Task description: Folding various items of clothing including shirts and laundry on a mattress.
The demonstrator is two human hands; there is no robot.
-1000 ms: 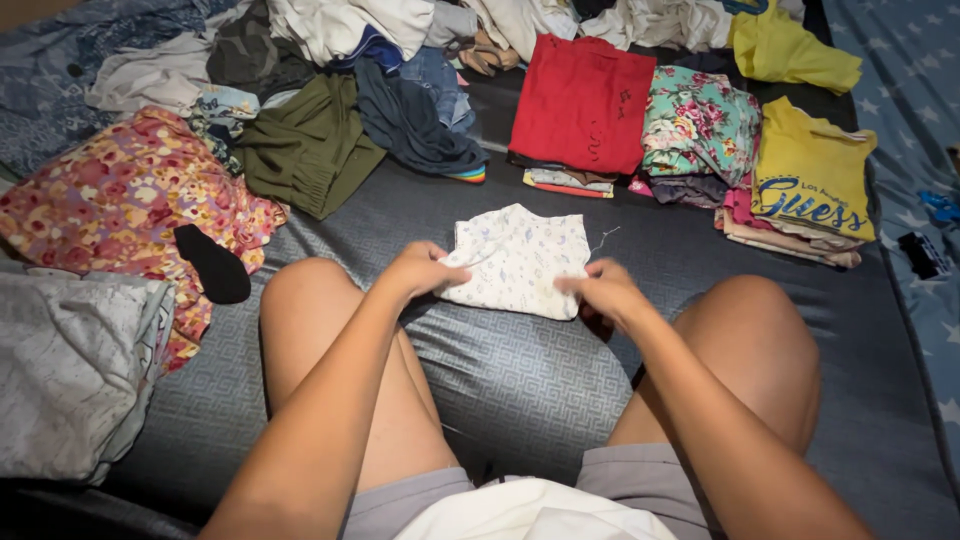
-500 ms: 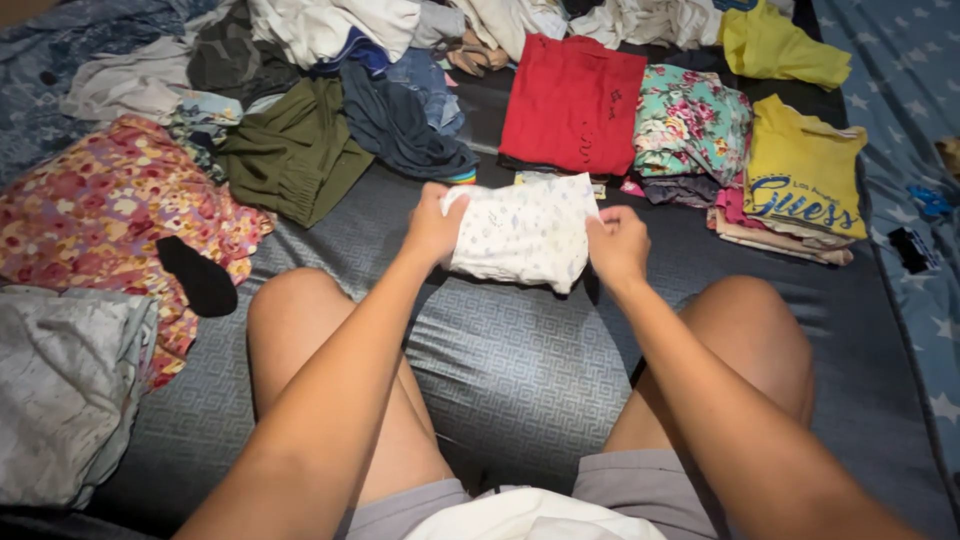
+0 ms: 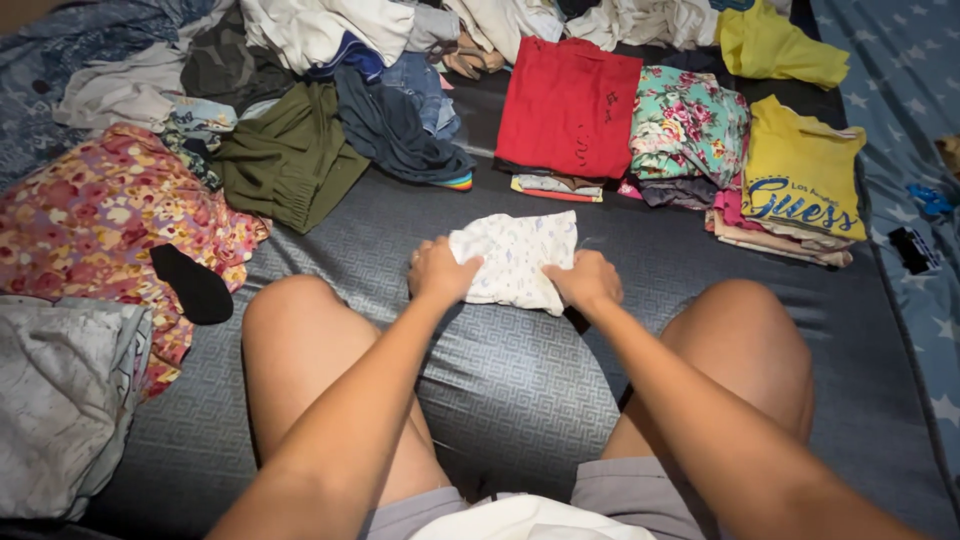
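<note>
Since half a second ago, both hands have brought the white garment (image 3: 515, 260) down onto the mattress (image 3: 520, 370) between the knees. Left hand (image 3: 438, 272) and right hand (image 3: 585, 283) pinch its edges; pressing flat should keep the fold even.

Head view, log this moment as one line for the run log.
left hand: grips white patterned garment | right hand: grips same garment | garment: folded, on grey mattress | beyond: folded stacks, red top uppermost
</note>
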